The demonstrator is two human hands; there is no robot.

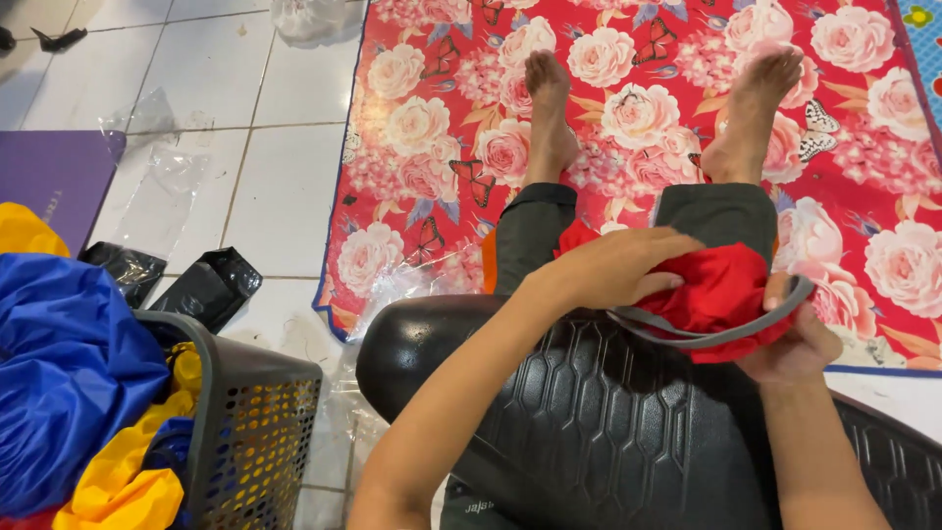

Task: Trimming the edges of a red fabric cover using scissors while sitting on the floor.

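A bunched red fabric piece [721, 285] with a grey strap [706, 339] lies on the far edge of a black moulded plastic seat [608, 412] over my lap. My left hand [613, 265] presses down on the red fabric from above, fingers curled into it. Gripping the fabric's right side from below is my right hand [795, 344], with the grey strap running over its thumb. My legs in dark trousers and bare feet stretch out beyond, onto the mat.
A red floral mat [628, 79] covers the white tiled floor ahead. At my left stands a grey perforated basket [250, 432] holding blue [69, 363] and yellow fabric. Black plastic bags [211, 285], clear wrappers [162, 177] and a purple board [54, 177] lie on the tiles.
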